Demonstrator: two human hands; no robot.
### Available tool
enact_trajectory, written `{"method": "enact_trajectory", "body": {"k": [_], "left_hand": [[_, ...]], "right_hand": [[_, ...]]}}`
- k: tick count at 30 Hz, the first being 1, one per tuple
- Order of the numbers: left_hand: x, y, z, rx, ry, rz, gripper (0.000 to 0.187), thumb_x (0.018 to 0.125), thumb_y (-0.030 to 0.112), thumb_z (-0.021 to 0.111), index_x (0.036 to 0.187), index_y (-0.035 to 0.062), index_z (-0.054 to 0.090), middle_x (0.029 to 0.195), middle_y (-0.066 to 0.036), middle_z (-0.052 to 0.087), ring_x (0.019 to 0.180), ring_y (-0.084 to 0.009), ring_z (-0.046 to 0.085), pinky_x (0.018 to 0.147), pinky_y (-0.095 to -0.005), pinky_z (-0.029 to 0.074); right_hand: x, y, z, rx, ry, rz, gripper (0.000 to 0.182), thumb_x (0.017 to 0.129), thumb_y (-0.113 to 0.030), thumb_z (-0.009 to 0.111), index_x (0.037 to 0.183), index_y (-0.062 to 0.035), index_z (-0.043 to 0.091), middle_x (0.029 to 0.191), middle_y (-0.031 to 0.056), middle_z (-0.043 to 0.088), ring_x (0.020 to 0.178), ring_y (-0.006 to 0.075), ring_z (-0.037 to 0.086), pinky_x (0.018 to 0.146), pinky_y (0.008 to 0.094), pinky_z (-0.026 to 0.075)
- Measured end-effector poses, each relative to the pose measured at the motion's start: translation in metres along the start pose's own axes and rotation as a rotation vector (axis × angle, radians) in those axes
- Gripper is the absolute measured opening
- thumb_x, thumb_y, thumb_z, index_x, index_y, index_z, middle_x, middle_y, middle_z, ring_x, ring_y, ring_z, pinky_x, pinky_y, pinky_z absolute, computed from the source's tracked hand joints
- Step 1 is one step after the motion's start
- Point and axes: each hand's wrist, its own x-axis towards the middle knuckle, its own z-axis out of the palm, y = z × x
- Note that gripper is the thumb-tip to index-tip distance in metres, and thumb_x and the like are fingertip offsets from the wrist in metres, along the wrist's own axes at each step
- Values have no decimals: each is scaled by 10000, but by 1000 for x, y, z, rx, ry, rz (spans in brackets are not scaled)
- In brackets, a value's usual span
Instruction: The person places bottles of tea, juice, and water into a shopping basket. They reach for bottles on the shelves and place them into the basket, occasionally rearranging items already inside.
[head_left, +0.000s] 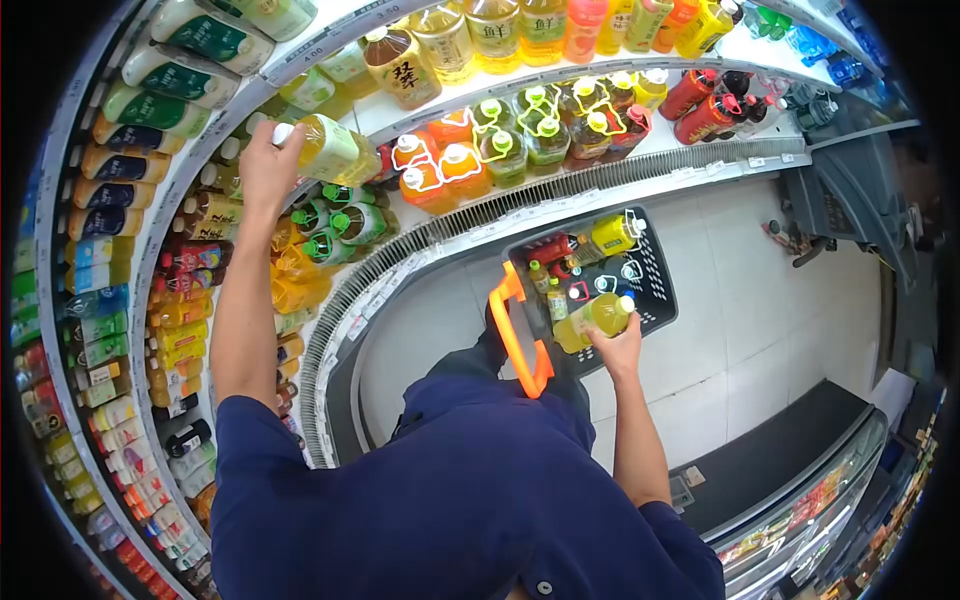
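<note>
"Pale-yellow plastic bottle (342, 153): where?"
"By curved white drinks shelf (372, 112). Beside shelf, black plastic basket (655, 300) w/ orange handle (508, 340)."
"Hands?"
"L hand (268, 165) grips btl's neck end, fingers closed; R hand's (615, 345) fingers wrap yellow-green plastic bottle (578, 328) at basket."
"Inside?"
"Red plastic btl (553, 248), etc."

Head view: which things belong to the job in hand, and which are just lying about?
Likely the job:
left bottle, in the left hand
right bottle, in the right hand
basket, holding bottles

Seemingly just about:
shelved red bottles
counter
</note>
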Motion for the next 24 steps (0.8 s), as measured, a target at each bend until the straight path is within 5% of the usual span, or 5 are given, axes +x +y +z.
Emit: {"method": "enact_trajectory", "body": {"k": [2, 5, 11, 17, 24], "left_hand": [[-4, 15, -1, -133, -135, -159, 361, 869, 331, 714, 906, -16, 623, 763, -114, 670, 688, -184, 624, 666, -353, 499], [-5, 29, 2, -207, -224, -145, 368, 867, 323, 717, 894, -27, 610, 745, -99, 646, 682, -143, 580, 651, -333, 484], [-36, 93, 37, -252, -385, -25, 355, 859, 300, 730, 855, -31, 599, 733, -110, 641, 676, -138, 571, 644, -319, 481], [-86, 165, 77, -319, -507, 166, 344, 858, 302, 731, 875, -15, 600, 714, -147, 662, 636, -190, 635, 617, -340, 503], [-163, 213, 185, -278, -695, 388, 342, 826, 300, 714, 883, 7, 547, 745, -240, 657, 738, -410, 675, 671, -473, 537]], "right_hand": [[4, 4, -2, 67, -4, 16, 767, 656, -171, 849, 1295, 34, 476, 1151, 172, 658, 1050, 248, 659, 917, 359, 523], [12, 10, 2, 96, 23, 0, 739, 652, -176, 857, 1261, 35, 495, 1121, 167, 667, 1029, 244, 664, 905, 359, 527], [17, 15, -22, 242, -3, -9, 677, 676, -118, 848, 1248, 27, 516, 1116, 133, 655, 1003, 221, 652, 880, 341, 525], [25, 43, -41, 496, 46, 110, 666, 671, -115, 850, 1242, 10, 530, 1111, 113, 657, 1016, 211, 651, 897, 342, 523], [36, 89, -67, 441, 91, 150, 674, 677, -104, 845, 1252, 12, 513, 1113, 119, 658, 1023, 217, 657, 905, 346, 525]]}}
